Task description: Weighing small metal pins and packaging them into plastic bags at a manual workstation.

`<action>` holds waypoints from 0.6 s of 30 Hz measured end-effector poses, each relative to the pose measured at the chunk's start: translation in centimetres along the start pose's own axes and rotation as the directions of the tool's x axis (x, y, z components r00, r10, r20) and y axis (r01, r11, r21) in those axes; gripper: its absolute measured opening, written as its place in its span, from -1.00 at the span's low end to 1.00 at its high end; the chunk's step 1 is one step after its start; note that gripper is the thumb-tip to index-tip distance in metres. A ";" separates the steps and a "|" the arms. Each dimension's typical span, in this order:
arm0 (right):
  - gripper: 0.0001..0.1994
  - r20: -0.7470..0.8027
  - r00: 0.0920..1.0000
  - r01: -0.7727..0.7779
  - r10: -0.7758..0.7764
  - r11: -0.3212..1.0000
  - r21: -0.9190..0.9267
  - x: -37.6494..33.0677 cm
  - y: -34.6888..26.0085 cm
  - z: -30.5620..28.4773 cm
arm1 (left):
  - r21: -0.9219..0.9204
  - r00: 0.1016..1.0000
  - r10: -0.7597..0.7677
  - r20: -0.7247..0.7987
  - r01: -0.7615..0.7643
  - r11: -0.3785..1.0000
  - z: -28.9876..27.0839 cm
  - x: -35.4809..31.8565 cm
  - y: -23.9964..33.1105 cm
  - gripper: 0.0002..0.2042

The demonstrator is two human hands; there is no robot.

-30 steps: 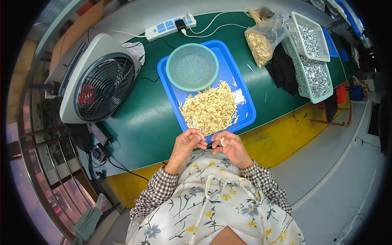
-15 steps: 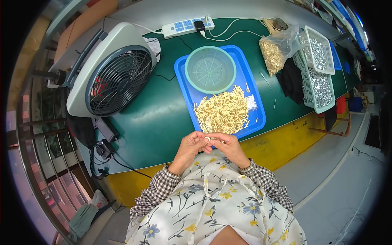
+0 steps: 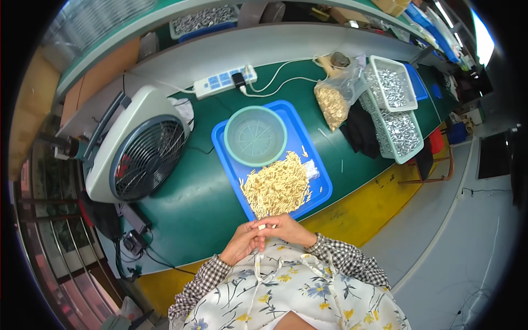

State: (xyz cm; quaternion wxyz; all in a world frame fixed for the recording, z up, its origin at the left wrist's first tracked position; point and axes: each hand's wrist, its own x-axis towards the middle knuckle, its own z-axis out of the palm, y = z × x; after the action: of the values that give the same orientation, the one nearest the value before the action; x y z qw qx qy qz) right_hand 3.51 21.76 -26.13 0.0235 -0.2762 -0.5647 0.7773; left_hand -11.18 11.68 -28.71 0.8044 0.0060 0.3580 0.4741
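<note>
My left hand [image 3: 242, 243] and my right hand [image 3: 288, 229] meet at the fingertips, just in front of the near edge of a blue tray [image 3: 320, 199]. Both are closed, fingers pinched together. A small whitish bit shows at the fingertips; what they hold is too small to make out. Beyond them a pile of small gold-coloured metal pins [image 3: 276, 186] covers the near part of the tray. A round pale-green plastic basket [image 3: 256, 160] sits at the tray's far end. Beside the pile lies a small clear packet [image 3: 312, 169].
A box fan [image 3: 144, 159] stands at the left, with adapters and cables [image 3: 135, 242] below it. At the back are a power strip [image 3: 220, 82] and a bag of gold pieces [image 3: 331, 105]. Baskets of silver parts [image 3: 400, 132] and a black cloth [image 3: 360, 131] lie right.
The view has tilted up, so the table and tray appear lower and further left, and the shelf above shows more. My hands stay together at the tray's near edge, fingers slightly shifted.
</note>
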 end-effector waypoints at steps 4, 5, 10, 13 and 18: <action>-0.76 -0.001 0.999 0.033 -0.033 0.998 -0.047 -0.2 -0.6 0.4 | 0.043 1.000 -0.026 -0.009 0.026 0.999 0.0 -0.1 -0.2 -0.87; -0.76 -0.021 0.999 0.044 -0.045 0.998 -0.053 -0.1 -0.8 0.2 | 0.065 0.999 -0.027 -0.042 0.030 0.997 0.0 0.0 -0.2 -0.87; -0.72 -0.022 0.991 0.122 -0.130 0.966 -0.228 0.2 -1.0 -0.1 | 0.024 0.993 -0.019 -0.120 0.022 0.999 1.2 0.6 0.3 -0.90; -0.72 -0.130 0.979 0.131 -0.155 0.975 -0.179 0.4 -1.2 -0.2 | 0.074 0.991 0.048 -0.124 -0.039 0.996 2.6 0.7 1.2 -0.91; -0.75 -0.197 0.969 0.152 -0.151 0.988 -0.008 0.0 -1.6 -0.2 | 0.062 0.995 -0.086 -0.046 0.089 0.994 2.1 0.5 2.1 -0.91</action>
State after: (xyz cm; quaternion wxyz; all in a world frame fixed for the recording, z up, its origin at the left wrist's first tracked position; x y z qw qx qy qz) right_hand 3.20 22.48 -24.77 0.1397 -0.3078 -0.5762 0.7442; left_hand -11.44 13.86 -26.72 0.8157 0.0056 0.3903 0.4268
